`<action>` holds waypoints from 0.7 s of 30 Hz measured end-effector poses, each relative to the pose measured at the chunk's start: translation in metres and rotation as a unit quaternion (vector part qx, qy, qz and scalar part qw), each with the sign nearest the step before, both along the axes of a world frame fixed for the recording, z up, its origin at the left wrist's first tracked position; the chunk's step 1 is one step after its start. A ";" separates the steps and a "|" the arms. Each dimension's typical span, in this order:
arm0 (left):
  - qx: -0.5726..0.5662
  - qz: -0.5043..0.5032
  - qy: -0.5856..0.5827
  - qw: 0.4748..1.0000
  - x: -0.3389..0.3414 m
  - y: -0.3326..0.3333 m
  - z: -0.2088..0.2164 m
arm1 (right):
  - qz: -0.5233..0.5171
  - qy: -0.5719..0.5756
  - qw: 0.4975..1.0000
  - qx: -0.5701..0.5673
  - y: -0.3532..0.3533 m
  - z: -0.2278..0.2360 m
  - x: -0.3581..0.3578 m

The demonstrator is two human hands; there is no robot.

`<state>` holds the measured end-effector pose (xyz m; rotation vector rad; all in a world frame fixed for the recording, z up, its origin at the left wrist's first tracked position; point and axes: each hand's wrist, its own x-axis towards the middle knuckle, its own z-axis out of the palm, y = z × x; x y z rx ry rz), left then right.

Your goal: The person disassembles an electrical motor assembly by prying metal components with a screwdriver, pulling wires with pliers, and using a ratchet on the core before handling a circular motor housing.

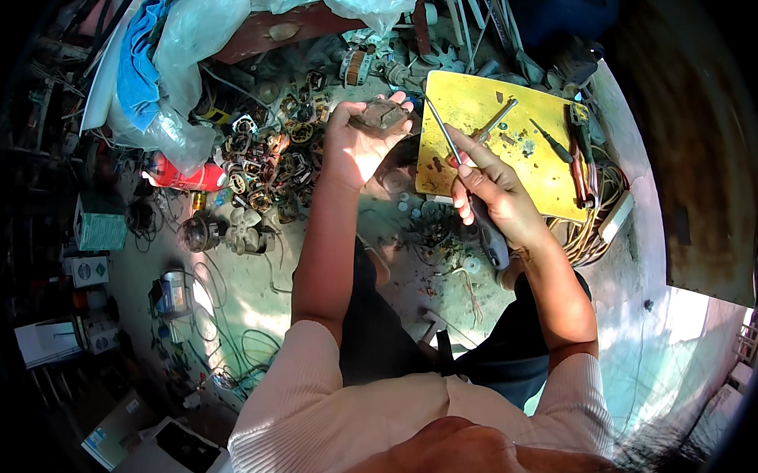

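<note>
My left hand (353, 151) is raised with its palm up. Its fingers curl round a grimy grey-brown metal part (382, 117), roughly palm-sized. To its right, my right hand (498, 187) grips a screwdriver (490, 240) by the lower shaft and dark grey handle. The bare shaft points up and to the left, and its tip is apart from the metal part. Beneath and beyond the right hand lies a worn yellow board (449, 176). A metal rod-like tool (501, 117) shows over the board just past my fingers; whether I touch it I cannot tell.
On the board lie a thin dark screwdriver (552, 141) and a black-handled tool (581, 131). Cables (586, 241) coil beside it. Motor parts and copper windings (272, 160) heap at the left, near a red rounded object (187, 173), a blue cloth (141, 61) and plastic bags (206, 39).
</note>
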<state>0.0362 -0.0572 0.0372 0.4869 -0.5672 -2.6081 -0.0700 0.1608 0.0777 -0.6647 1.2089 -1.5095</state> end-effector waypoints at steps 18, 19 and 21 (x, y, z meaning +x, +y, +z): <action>-0.146 0.008 0.011 0.989 -0.003 0.017 -0.002 | 0.163 0.125 0.977 0.047 0.005 -0.001 0.013; -0.176 0.005 0.001 0.984 -0.003 0.019 0.002 | 0.164 0.124 0.977 0.048 0.005 -0.001 0.014; -0.216 0.003 -0.014 0.976 -0.003 0.023 0.007 | 0.167 0.103 0.979 0.047 0.003 -0.001 0.015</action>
